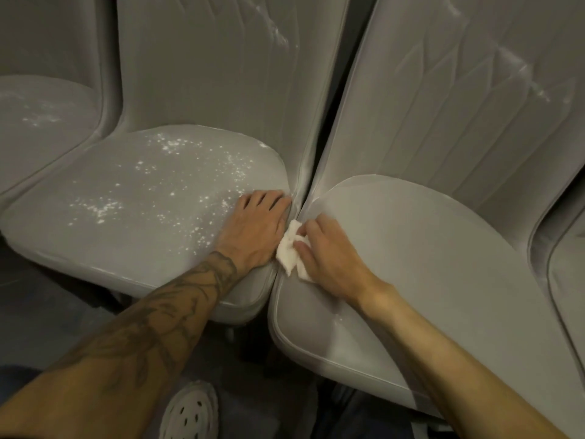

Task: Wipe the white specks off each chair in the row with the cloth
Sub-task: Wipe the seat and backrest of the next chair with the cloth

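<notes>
A row of grey upholstered chairs is seen from above, pressed side by side. The middle chair (133, 198) has its seat scattered with white specks (164, 172), thickest toward the back and the right side, and faint white streaks are seen on its backrest. The right chair (427, 248) has a seat that looks mostly free of specks, though pale streaks are visible high on its backrest. A third chair (41, 122) at the far left is dusted with fainter marks on its seat. The left hand (256, 229), on a tattooed forearm, is laid flat and open on the right edge of the middle seat, with the fingers spread toward the gap between the two chairs; nothing is held in it. A small white cloth (289, 245) is pinched, crumpled, in the right hand (329, 251) and is pressed against the left edge of the right seat, just beside the seam where the two chairs meet. A white perforated shoe (190, 410) is visible on the dark floor below.
</notes>
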